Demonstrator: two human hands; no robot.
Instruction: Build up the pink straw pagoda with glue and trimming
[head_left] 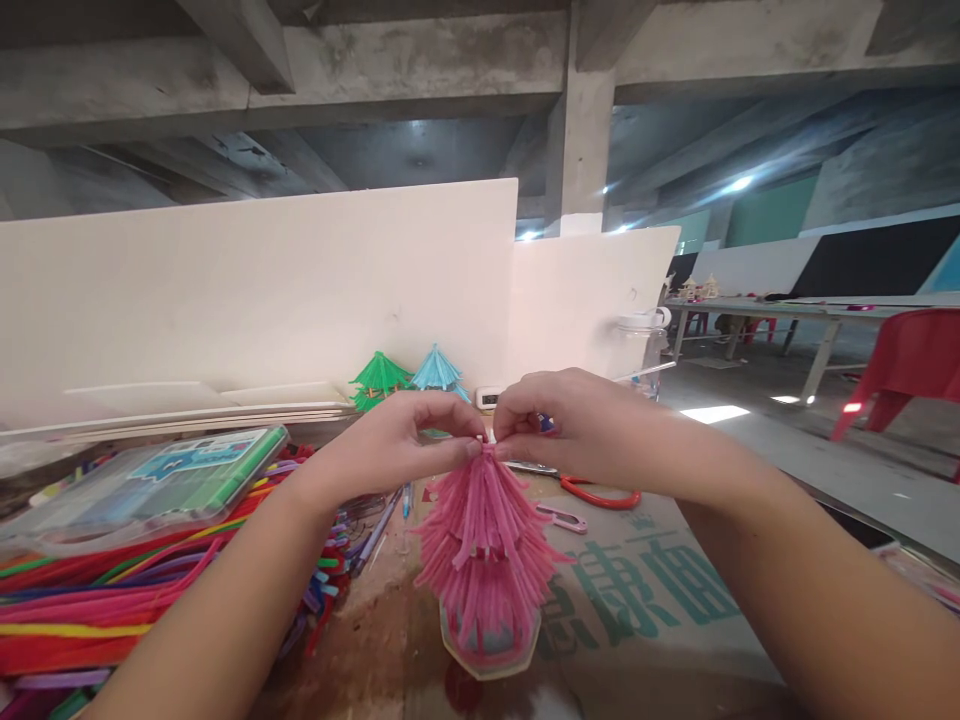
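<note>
A pink pipe-cleaner tree [484, 545] in tiers stands upright on a small base at the middle of the table. My left hand [397, 445] pinches the tree's tip from the left, fingers closed. From the right, my right hand [577, 425] pinches the same tip, fingers closed too. Both sets of fingertips meet at the top of the tree.
A heap of coloured pipe cleaners [90, 610] lies at the left under a clear plastic case [142, 485]. A green tree [379, 380] and a blue tree [437, 372] stand by the white partition [255, 290]. Red-handled scissors [600, 493], a clear jar [643, 345] and printed cardboard [645, 590] are to the right; a red chair [907, 365] stands beyond.
</note>
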